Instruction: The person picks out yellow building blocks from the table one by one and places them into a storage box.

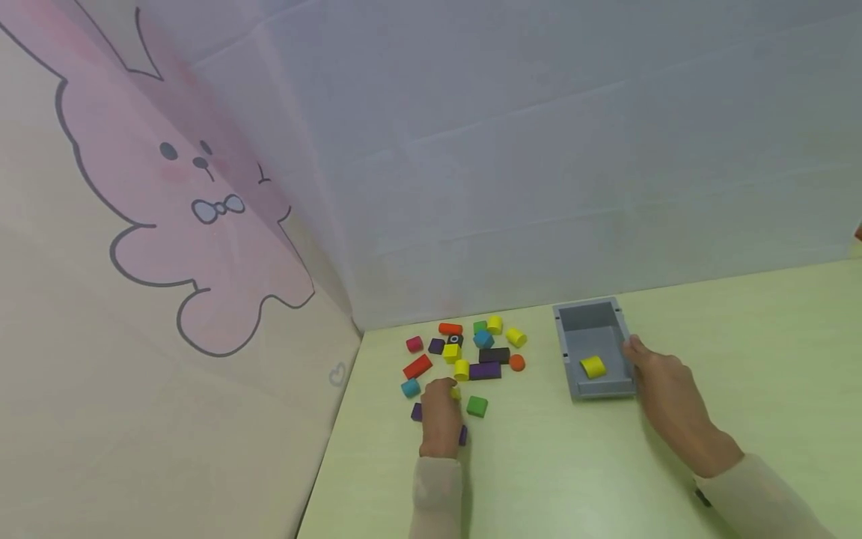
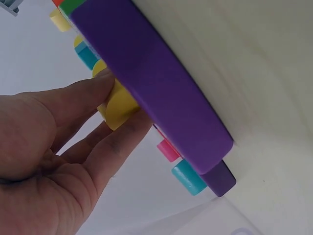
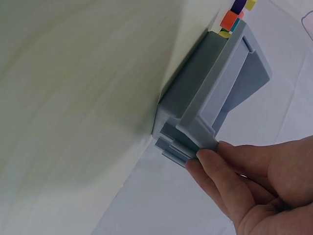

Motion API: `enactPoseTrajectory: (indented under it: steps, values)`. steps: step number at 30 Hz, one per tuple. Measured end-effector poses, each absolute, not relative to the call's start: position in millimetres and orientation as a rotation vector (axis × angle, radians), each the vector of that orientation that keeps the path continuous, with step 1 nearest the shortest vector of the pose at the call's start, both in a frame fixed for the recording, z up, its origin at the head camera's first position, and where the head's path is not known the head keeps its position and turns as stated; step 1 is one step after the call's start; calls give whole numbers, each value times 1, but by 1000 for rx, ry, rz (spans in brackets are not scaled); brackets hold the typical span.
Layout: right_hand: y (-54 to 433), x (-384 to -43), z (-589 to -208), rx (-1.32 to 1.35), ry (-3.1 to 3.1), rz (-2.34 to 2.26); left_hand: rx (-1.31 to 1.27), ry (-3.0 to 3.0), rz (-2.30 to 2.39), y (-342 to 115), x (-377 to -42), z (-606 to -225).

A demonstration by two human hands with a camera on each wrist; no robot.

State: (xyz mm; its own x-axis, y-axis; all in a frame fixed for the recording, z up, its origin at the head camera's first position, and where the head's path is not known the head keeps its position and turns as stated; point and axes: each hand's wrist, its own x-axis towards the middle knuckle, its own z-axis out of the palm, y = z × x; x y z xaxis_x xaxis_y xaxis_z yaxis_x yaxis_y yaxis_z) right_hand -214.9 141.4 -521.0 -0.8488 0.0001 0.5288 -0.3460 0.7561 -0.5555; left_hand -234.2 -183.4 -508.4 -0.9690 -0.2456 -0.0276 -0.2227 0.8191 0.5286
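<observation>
At the front of a group of coloured blocks, my left hand [image 1: 441, 419] pinches a yellow block [image 2: 122, 105] between thumb and fingers. Its exact shape is partly covered by the fingers. In the left wrist view a long purple block [image 2: 156, 88] stands close in front of that hand. My right hand [image 1: 673, 400] grips the right rim of a grey plastic bin [image 3: 210, 93], thumb and fingers on its edge. One yellow rounded block [image 1: 592, 366] lies inside the bin. A green block [image 1: 477, 406] is just right of my left hand.
Several more blocks lie behind my left hand, among them a red one [image 1: 417, 367], a blue one [image 1: 410, 388], a black one [image 1: 494, 355] and an orange round one [image 1: 516, 362]. A fabric wall [image 1: 539, 187] borders the pale table [image 1: 539, 471] at the back.
</observation>
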Motion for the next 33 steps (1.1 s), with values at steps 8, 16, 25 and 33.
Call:
enactPoseTrajectory:
  steps: [8, 16, 25, 33]
  values:
    - [142, -215, -521, 268, -2425, 923, 382, -2944, -840, -180, -236, -505]
    - [141, -216, -522, 261, -2417, 928, 313, -2919, -831, -173, -234, -500]
    - [141, -216, -523, 246, -2456, 940, 352, -2941, -917, -165, -237, -499]
    - [141, -217, -523, 248, -2445, 938, 275, -2977, -862, -155, -241, -493]
